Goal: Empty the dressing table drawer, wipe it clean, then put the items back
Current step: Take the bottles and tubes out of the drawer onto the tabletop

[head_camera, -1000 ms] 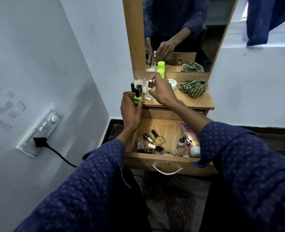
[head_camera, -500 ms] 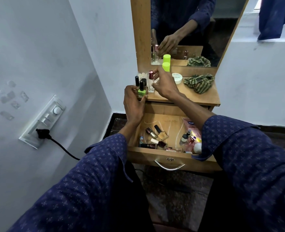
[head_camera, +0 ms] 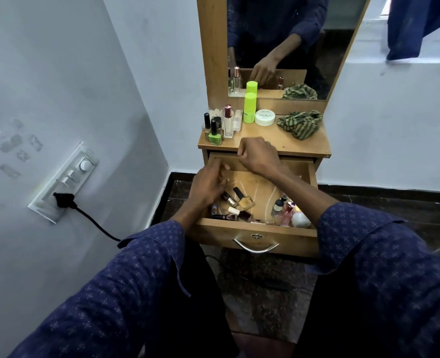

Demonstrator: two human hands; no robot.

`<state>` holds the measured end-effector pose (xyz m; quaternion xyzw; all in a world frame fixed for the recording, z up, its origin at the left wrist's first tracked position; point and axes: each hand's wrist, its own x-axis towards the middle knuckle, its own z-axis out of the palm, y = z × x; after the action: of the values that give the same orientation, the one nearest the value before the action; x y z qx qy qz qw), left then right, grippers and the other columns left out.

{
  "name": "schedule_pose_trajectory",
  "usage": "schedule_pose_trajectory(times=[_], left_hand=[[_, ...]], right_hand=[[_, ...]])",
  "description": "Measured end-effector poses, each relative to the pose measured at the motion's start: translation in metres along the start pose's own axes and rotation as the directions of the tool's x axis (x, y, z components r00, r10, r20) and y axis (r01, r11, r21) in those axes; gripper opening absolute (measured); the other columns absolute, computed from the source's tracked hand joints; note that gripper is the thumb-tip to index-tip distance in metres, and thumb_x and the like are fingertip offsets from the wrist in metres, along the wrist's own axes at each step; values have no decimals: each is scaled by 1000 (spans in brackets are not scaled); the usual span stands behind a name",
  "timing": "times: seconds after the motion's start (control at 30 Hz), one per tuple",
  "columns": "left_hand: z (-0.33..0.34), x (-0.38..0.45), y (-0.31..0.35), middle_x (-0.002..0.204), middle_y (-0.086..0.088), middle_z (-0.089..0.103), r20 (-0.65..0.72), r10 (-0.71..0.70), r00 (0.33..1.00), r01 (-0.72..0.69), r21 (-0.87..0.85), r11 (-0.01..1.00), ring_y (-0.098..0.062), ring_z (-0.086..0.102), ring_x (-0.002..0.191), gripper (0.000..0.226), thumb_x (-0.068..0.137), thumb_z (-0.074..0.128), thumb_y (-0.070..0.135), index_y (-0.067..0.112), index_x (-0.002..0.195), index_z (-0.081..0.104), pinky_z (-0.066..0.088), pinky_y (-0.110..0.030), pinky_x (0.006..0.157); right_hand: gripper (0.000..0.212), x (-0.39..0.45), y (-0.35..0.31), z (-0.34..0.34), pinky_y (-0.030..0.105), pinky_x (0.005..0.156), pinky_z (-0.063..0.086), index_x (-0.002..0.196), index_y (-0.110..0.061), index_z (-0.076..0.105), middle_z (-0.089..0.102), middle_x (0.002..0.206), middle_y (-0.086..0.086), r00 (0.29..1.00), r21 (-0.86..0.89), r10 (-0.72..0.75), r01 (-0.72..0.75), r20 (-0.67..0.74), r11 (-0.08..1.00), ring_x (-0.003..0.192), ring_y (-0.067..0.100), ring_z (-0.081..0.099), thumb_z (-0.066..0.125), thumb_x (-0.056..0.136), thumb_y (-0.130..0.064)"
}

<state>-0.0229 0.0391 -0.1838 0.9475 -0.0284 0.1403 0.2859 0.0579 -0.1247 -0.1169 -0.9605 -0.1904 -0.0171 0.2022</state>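
The wooden drawer [head_camera: 255, 235] of the dressing table stands pulled out, with several small bottles lying in it, among them a gold nail polish [head_camera: 244, 201] and a white round bottle [head_camera: 301, 220]. On the tabletop [head_camera: 278, 144] stand a green nail polish [head_camera: 215, 134], a clear perfume bottle with a pink cap [head_camera: 228, 122], a lime green tube [head_camera: 249, 107] and a white jar [head_camera: 264, 117]. My left hand [head_camera: 208, 186] hangs over the drawer's left side, fingers loosely curled, holding nothing. My right hand [head_camera: 259, 156] hovers above the drawer's back edge, fingers curled, empty.
A striped green cloth [head_camera: 300, 124] lies crumpled on the tabletop's right. The mirror [head_camera: 291, 42] rises behind. A switch panel with a black plug [head_camera: 63, 200] is on the left wall. A blue curtain [head_camera: 417, 24] hangs at the window, upper right.
Both hands let go of the bottles they set on the tabletop. They have drawn back and down over the open drawer. The green nail polish and the perfume bottle now stand free.
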Motion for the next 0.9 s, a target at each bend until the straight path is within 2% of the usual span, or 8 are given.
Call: schedule_pose_trajectory(times=[0.1,0.2,0.33,0.53,0.6,0.73,0.9], left_hand=[[-2,-1,5,117,-6,67,143,81,986,-112,226,968,-29,66,100,34,85,76,11,14,117,65,48,-39,83],[-1,-6,0,123,-3,64,240,108,965,-185,328,926,-26,63,112,38,84,76,16,17,121,69,41,-42,97],[1,-10,-1,128,0,63,309,101,946,-225,399,889,-22,56,123,35,86,76,22,25,120,71,33,-43,102],[4,-10,6,128,0,62,363,107,926,-282,471,836,-22,54,125,30,88,76,26,26,118,74,30,-45,101],[3,-9,5,129,0,62,357,108,928,-282,481,830,-23,55,126,32,89,77,26,25,120,73,31,-44,102],[3,-8,4,126,1,61,344,110,932,-267,451,851,-22,57,126,38,88,78,20,27,124,70,31,-44,105],[5,-9,2,126,2,64,314,129,941,-259,419,870,-22,59,124,37,90,76,25,24,125,64,32,-45,104]], right_hand=[[7,-19,-2,17,40,76,54,89,-17,67,69,93,6,988,-201,-35,66,153,977,88,30,68,65,90,-10],[4,-31,0,30,39,74,54,92,-14,71,72,95,8,977,-297,-26,89,210,951,88,31,69,71,90,-10],[17,-41,7,40,39,76,55,100,-12,71,71,98,8,960,-290,31,53,278,956,91,30,69,80,90,-24],[27,-47,13,50,35,63,50,93,-15,69,67,89,4,956,-274,73,8,283,962,78,24,64,78,91,-40],[28,-47,12,50,33,59,44,94,-15,69,66,90,4,953,-270,79,3,291,963,79,24,63,79,91,-41],[30,-47,12,49,33,65,48,96,-14,70,66,94,5,943,-233,103,-28,317,972,83,26,65,81,88,-40],[39,-47,18,45,36,69,55,84,-10,70,70,84,4,935,-174,145,-92,323,980,79,24,69,80,88,-47]])
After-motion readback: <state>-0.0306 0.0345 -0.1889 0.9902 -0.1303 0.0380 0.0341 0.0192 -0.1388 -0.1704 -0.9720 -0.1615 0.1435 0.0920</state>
